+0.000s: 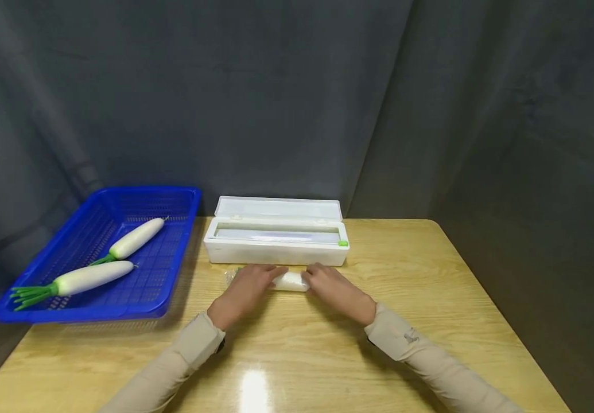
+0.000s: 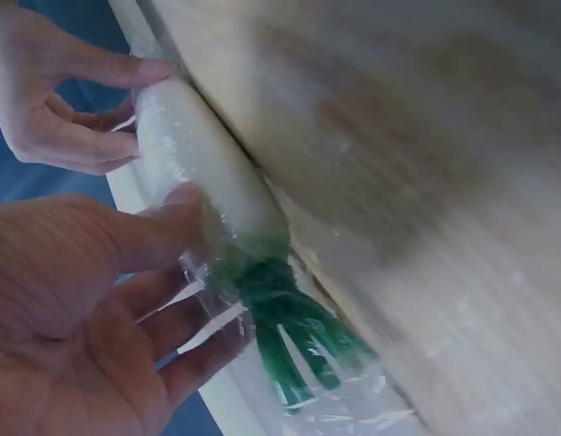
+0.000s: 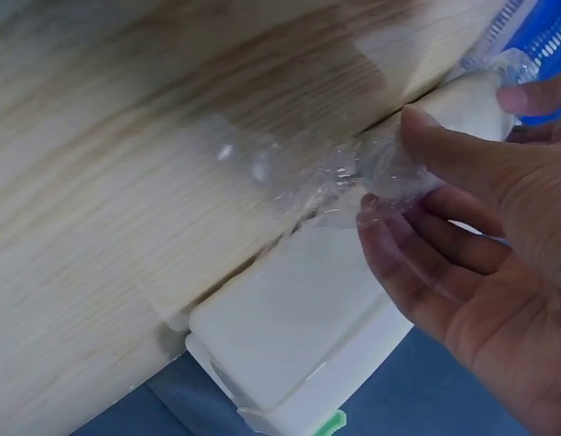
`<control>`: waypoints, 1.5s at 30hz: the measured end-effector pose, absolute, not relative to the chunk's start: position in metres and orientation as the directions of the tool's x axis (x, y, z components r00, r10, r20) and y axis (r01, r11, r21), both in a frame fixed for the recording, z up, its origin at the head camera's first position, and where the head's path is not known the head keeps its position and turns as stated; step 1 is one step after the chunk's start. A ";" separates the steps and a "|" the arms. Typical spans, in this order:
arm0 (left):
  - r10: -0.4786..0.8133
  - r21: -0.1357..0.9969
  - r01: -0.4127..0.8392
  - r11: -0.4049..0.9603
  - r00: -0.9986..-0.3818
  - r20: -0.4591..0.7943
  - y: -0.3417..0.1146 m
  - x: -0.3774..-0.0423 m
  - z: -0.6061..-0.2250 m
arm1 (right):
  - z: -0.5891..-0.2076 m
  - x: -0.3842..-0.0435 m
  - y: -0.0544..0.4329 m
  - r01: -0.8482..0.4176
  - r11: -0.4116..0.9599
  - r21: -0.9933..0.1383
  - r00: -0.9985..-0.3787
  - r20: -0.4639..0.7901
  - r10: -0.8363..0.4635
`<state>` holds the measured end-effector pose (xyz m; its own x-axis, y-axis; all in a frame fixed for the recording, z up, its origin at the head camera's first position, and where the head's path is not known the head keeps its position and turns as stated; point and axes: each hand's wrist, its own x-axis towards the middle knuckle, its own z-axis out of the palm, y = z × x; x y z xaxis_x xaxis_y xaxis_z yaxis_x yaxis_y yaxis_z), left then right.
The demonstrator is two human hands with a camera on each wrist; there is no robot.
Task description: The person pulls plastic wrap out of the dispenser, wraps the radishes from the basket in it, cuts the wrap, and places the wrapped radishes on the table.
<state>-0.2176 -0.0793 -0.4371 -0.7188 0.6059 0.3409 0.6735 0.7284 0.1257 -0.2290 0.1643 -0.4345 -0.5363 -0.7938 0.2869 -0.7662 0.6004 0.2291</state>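
A white radish (image 1: 290,281) with green stalks lies on the table in front of the white film box, wrapped in clear plastic film (image 3: 308,186). My left hand (image 1: 247,289) grips its leafy end; in the left wrist view the thumb presses the top beside the green stalks (image 2: 276,313) and the fingers curl underneath. My right hand (image 1: 335,289) pinches the film at the tapered end between thumb and fingertips, as the right wrist view shows. Loose, crumpled film sticks out past both ends of the radish.
The film box (image 1: 276,252) stands right behind my hands, its lid (image 1: 278,207) raised and a green slider (image 1: 343,243) at its right end. On the left, a blue basket (image 1: 175,275) holds two unwrapped radishes (image 1: 95,277). A dark curtain (image 1: 276,103) hangs behind the wooden table (image 1: 431,298).
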 end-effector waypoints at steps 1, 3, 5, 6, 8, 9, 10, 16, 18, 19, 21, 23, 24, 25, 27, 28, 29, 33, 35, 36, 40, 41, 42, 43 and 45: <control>0.605 0.106 0.672 0.733 -0.715 0.352 -0.081 -0.215 -0.439 | -0.434 -0.229 0.164 -0.770 0.597 0.227 -0.535 0.281 -0.797; 0.588 0.085 0.655 0.751 -0.721 0.367 -0.086 -0.210 -0.441 | -0.434 -0.228 0.163 -0.775 0.587 0.233 -0.529 0.268 -0.805; 0.560 0.091 0.633 0.769 -0.735 0.383 -0.091 -0.205 -0.445 | -0.435 -0.228 0.162 -0.778 0.579 0.244 -0.523 0.258 -0.812; 0.545 0.098 0.621 0.778 -0.743 0.388 -0.094 -0.204 -0.446 | -0.435 -0.229 0.163 -0.781 0.575 0.245 -0.522 0.250 -0.816; 0.523 0.102 0.606 0.789 -0.749 0.406 -0.098 -0.202 -0.448 | -0.436 -0.229 0.164 -0.786 0.568 0.246 -0.520 0.236 -0.821; 0.518 0.099 0.602 0.792 -0.749 0.414 -0.099 -0.202 -0.450 | -0.437 -0.230 0.165 -0.788 0.567 0.241 -0.521 0.230 -0.822; 0.513 0.094 0.597 0.797 -0.750 0.419 -0.100 -0.203 -0.451 | -0.437 -0.230 0.166 -0.790 0.567 0.234 -0.523 0.224 -0.822; 0.523 0.035 0.590 0.806 -0.740 0.423 -0.100 -0.209 -0.454 | -0.440 -0.231 0.173 -0.789 0.543 0.288 -0.491 0.236 -0.839; 0.541 0.027 0.606 0.795 -0.728 0.421 -0.100 -0.211 -0.453 | -0.440 -0.231 0.176 -0.772 0.545 0.327 -0.482 0.257 -0.837; 0.548 0.031 0.614 0.789 -0.725 0.417 -0.100 -0.212 -0.452 | -0.440 -0.230 0.178 -0.765 0.551 0.333 -0.486 0.263 -0.833; 0.558 0.046 0.623 0.781 -0.729 0.396 -0.099 -0.213 -0.451 | -0.441 -0.232 0.180 -0.756 0.569 0.324 -0.502 0.271 -0.821; 0.553 0.076 0.618 0.783 -0.747 0.369 -0.099 -0.213 -0.449 | -0.442 -0.234 0.180 -0.764 0.587 0.267 -0.526 0.269 -0.807; 0.547 0.090 0.609 0.788 -0.760 0.352 -0.099 -0.214 -0.448 | -0.442 -0.236 0.180 -0.772 0.594 0.227 -0.537 0.266 -0.800; 0.540 0.098 0.598 0.795 -0.773 0.334 -0.099 -0.214 -0.447 | -0.443 -0.237 0.180 -0.779 0.599 0.185 -0.548 0.262 -0.794; 0.531 0.103 0.581 0.808 -0.792 0.300 -0.099 -0.214 -0.445 | -0.444 -0.240 0.180 -0.792 0.598 0.121 -0.559 0.247 -0.791; 0.530 0.101 0.576 0.811 -0.797 0.290 -0.099 -0.214 -0.444 | -0.445 -0.241 0.180 -0.796 0.597 0.097 -0.563 0.242 -0.790; 0.531 0.096 0.573 0.814 -0.801 0.276 -0.099 -0.214 -0.443 | -0.445 -0.241 0.180 -0.801 0.594 0.077 -0.563 0.241 -0.790; 0.516 0.076 0.543 0.836 -0.826 0.229 -0.101 -0.212 -0.436 | -0.448 -0.244 0.182 -0.810 0.573 0.127 -0.538 0.231 -0.811; 0.497 0.064 0.522 0.851 -0.838 0.224 -0.103 -0.208 -0.433 | -0.448 -0.244 0.184 -0.808 0.553 0.203 -0.508 0.233 -0.829; 0.484 0.062 0.508 0.859 -0.846 0.222 -0.104 -0.206 -0.432 | -0.448 -0.244 0.185 -0.811 0.549 0.205 -0.504 0.233 -0.832; 0.456 0.056 0.479 0.876 -0.860 0.231 -0.108 -0.201 -0.432 | -0.446 -0.244 0.189 -0.816 0.558 0.153 -0.522 0.221 -0.824; 0.449 0.064 0.474 0.878 -0.864 0.226 -0.109 -0.201 -0.433 | -0.445 -0.244 0.189 -0.818 0.566 0.102 -0.536 0.218 -0.815; 0.444 0.073 0.469 0.880 -0.869 0.220 -0.109 -0.202 -0.433 | -0.443 -0.245 0.189 -0.816 0.573 0.084 -0.547 0.212 -0.810; 0.442 0.084 0.467 0.880 -0.871 0.215 -0.109 -0.202 -0.433 | -0.442 -0.245 0.189 -0.815 0.572 0.092 -0.547 0.207 -0.811; 0.434 0.111 0.461 0.880 -0.877 0.206 -0.109 -0.204 -0.433 | -0.440 -0.245 0.190 -0.821 0.556 0.131 -0.527 0.201 -0.826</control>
